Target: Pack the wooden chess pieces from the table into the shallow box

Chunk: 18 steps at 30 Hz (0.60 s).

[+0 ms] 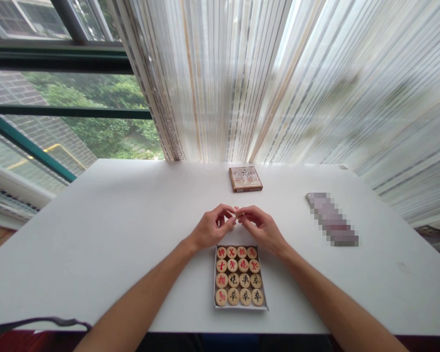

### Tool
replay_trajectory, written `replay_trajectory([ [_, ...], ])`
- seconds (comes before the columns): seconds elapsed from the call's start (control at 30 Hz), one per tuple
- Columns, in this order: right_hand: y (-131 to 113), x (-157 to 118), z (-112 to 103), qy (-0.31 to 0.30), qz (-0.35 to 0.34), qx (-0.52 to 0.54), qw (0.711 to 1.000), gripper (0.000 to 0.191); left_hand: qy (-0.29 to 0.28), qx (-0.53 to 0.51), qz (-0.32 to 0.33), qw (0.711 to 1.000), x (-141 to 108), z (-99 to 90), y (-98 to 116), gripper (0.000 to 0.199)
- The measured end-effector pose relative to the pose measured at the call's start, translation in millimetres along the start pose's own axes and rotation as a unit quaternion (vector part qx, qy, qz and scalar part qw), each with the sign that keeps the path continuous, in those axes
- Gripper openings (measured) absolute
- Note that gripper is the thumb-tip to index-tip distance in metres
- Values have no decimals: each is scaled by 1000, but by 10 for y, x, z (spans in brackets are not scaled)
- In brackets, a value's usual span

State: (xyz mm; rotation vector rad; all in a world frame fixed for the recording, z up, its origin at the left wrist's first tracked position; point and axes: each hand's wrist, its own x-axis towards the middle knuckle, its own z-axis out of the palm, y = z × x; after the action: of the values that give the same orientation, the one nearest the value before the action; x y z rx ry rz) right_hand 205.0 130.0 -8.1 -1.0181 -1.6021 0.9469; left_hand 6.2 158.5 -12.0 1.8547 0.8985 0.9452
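Note:
Both my hands meet just beyond the open box, their fingertips pinched round a small xiangqi piece (pixel 236 209) with a red marking. My left hand (pixel 211 229) grips it from the left, thumb and fingers curled. From the opposite side, my right hand (pixel 263 229) closes on it too. Fingers cover most of the piece. Below the hands, nearer to me, lies a shallow white box (pixel 241 308) filled with rows of round wooden xiangqi pieces (pixel 232 265). Red characters mark the pieces in the far rows and left column; black ones mark several near pieces.
A printed, brown-edged box lid (pixel 246 179) lies flat beyond my hands on the white table (pixel 113 244). To the right is a blurred-out flat object (pixel 332 220). A dark strap-like thing (pixel 58 321) rests at the near left edge. String curtains (pixel 212 98) and a window border the far side.

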Motion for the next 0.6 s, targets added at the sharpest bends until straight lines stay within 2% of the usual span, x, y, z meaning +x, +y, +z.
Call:
replay_trajectory([
  [0.2,-144,19,-118,-14,-20,-35,999,15,-89,71,22,993,-51,-123,91,18],
  [0.33,-399,-33,-183,-13,-23,-71,997,11,-138,135,24,981,-87,-186,145,28],
  [0.5,-787,-377,-174,-64,24,-119,991,2,-163,163,51,972,-90,-215,169,36],
  [0.6,-880,-664,-71,-69,98,-165,979,4,-163,180,56,969,-89,-207,142,32],
])
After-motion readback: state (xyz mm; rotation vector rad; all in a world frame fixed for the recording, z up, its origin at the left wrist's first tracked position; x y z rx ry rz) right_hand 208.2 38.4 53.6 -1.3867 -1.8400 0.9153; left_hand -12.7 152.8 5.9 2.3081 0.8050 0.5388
